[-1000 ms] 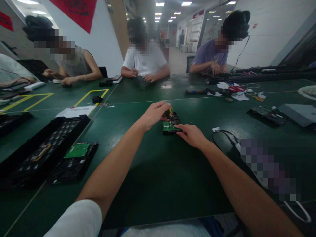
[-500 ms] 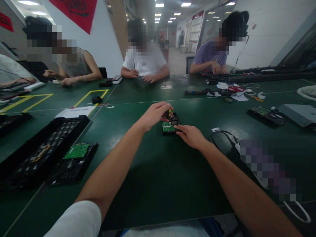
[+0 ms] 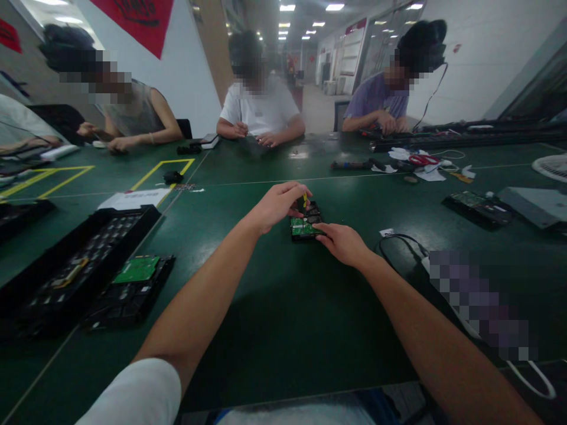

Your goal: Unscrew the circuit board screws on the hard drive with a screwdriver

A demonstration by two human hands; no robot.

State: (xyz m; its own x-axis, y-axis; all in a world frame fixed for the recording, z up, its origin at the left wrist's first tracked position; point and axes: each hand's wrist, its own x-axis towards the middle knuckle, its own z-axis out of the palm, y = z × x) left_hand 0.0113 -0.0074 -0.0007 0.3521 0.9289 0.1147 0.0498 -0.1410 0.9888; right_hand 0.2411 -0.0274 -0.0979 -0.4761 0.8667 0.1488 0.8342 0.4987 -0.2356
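Observation:
A hard drive [image 3: 303, 228] with a green circuit board lies on the green table in front of me. My left hand [image 3: 282, 206] is closed around the black and yellow handle of a screwdriver [image 3: 303, 203], held upright over the drive's far part. The screwdriver's tip is hidden from view. From the right, my right hand [image 3: 343, 242] grips the drive's near right edge, its index finger on the board and its thumb lower at the side.
To the left are a long black tray [image 3: 84, 254] and another black unit with a green board [image 3: 137, 283]. A power strip [image 3: 478, 301] with a cable lies right; beyond it are another drive [image 3: 476, 208] and a grey box [image 3: 534, 205]. Several people sit across the table.
Both hands keep their places on the screwdriver and the hard drive. The view has shifted very slightly, and the person at the far left has moved their head a little.

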